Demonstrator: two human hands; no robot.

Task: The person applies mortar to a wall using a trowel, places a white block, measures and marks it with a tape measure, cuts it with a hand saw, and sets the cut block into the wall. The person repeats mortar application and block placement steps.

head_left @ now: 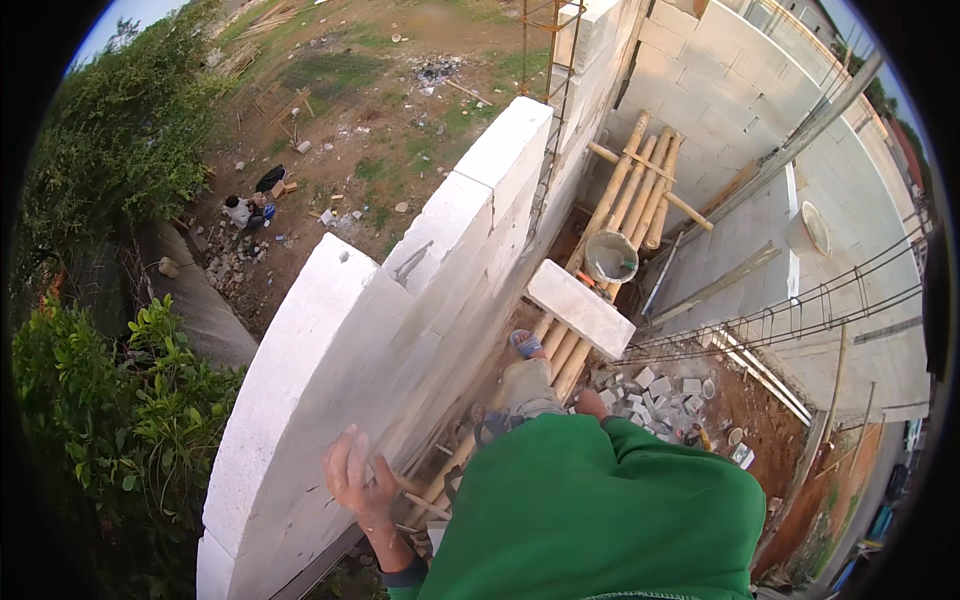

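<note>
My left hand (362, 478) is raised beside the inner face of a white block wall (440, 265), fingers loosely extended and pale with dust, holding nothing I can see. Whether it touches the wall I cannot tell. Closest to it is a large white block (290, 370) at the near end of the wall top. My right hand (590, 403) shows only in part by my knee, its fingers hidden beyond the green sleeve. Ahead of my sandalled foot, a loose white block (580, 307) lies across bamboo poles (567, 362). A bucket (610, 258) stands just past it.
I am high on a bamboo scaffold (640, 185) between block walls. Thin steel rebar (800, 318) crosses at the right, above broken block pieces (655, 400). A round basin (808, 232) is at the far right. Left of the wall the ground drops away, with a person (240, 212) far below.
</note>
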